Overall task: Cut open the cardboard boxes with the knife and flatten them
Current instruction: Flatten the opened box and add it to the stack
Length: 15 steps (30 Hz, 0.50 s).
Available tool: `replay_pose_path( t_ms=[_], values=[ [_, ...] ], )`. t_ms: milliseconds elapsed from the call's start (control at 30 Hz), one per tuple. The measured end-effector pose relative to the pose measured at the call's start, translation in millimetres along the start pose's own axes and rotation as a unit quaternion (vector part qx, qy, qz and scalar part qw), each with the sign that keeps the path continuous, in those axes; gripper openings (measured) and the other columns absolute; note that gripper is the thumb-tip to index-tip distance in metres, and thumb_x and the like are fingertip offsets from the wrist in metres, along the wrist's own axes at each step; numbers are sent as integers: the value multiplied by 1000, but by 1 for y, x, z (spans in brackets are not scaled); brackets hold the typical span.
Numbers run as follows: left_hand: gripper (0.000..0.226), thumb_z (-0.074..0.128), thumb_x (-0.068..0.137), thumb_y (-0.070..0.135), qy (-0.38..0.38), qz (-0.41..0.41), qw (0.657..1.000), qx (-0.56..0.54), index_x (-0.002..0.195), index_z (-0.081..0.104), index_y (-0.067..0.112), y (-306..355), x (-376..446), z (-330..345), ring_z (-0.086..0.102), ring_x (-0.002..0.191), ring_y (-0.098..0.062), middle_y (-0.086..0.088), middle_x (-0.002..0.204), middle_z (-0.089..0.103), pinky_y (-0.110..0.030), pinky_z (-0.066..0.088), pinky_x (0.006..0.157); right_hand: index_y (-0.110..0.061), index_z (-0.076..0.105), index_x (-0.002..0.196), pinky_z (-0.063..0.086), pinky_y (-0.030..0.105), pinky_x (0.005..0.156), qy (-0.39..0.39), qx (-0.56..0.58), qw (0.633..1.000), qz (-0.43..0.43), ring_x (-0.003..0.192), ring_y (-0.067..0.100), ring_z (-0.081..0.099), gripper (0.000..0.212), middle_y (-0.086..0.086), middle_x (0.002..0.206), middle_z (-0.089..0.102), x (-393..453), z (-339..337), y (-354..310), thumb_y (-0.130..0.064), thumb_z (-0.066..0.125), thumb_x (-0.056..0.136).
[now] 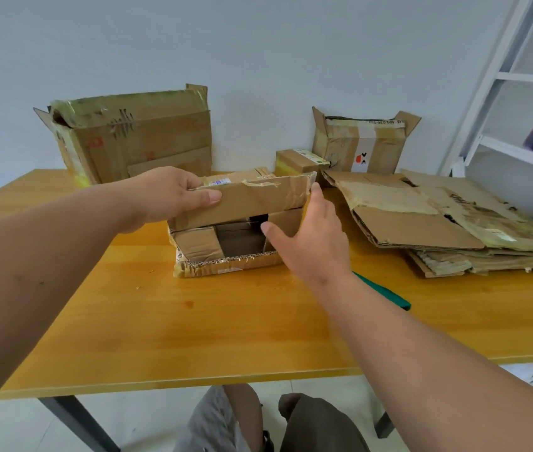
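A large taped box (134, 135) stands behind and to the left of the opened box (239, 223) at the middle of the yellow table (193, 321), whose raised top flap the left hand (173, 194) pinches between thumb and fingers. The right hand (310, 236), its grip spread, fingers straight, touches that box's right end. To the right of the opened box lie a green-handled knife (385, 293), partly hidden by the forearm, and a stack of flattened cardboard (438, 220), with two more boxes (359, 141) behind.
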<state>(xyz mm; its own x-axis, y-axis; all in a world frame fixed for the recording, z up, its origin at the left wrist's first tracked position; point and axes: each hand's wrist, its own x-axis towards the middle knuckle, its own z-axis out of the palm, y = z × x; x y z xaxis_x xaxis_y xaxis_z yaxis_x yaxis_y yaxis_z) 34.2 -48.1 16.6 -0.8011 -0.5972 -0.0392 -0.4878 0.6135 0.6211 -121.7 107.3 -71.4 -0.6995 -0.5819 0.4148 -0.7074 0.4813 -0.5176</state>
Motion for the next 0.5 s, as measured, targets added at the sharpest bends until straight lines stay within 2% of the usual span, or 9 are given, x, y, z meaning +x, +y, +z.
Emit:
replay_pose_path(
  t_ms=[100,167,267,333,433,500],
  values=[
    [35,53,91,52,-6,3,1000,0,91,67,20,-2,3,-1,61,91,-20,-3,92,68,-39,46,85,-21,-1,158,38,45,108,-15,34,999,21,139,23,37,115,3,158,30,5,8,-11,-70,66,77],
    [32,50,94,49,-12,10,1000,-3,91,65,21,-3,5,-2,60,89,-19,-3,92,66,-37,46,81,-21,1,157,38,46,109,-1,52,998,31,139,22,38,115,2,157,32,7,12,-13,-64,71,77],
    [21,49,97,43,-6,17,1000,-12,94,58,24,-4,7,-3,55,84,-17,-2,94,61,-33,42,71,-18,15,155,41,48,108,25,65,997,25,135,20,42,99,0,151,40,8,16,-8,-51,71,81],
    [15,49,97,42,11,15,1000,-17,98,54,28,-4,9,0,55,85,-18,-2,98,61,-33,42,70,-19,23,152,47,45,102,20,81,996,15,128,20,48,85,-1,144,48,7,15,-4,-41,68,83],
    [17,50,98,40,65,35,997,7,103,45,24,-3,11,8,54,80,-19,-4,95,61,-35,43,65,-21,31,151,53,36,89,-18,173,984,35,112,16,56,67,-6,126,56,6,5,6,-23,60,90],
    [18,49,99,35,108,75,991,21,105,40,21,0,11,14,54,77,-18,-2,93,60,-35,43,63,-19,40,148,50,33,90,-35,256,962,84,114,16,54,53,-5,124,57,6,-4,15,-13,52,97]
  ],
)
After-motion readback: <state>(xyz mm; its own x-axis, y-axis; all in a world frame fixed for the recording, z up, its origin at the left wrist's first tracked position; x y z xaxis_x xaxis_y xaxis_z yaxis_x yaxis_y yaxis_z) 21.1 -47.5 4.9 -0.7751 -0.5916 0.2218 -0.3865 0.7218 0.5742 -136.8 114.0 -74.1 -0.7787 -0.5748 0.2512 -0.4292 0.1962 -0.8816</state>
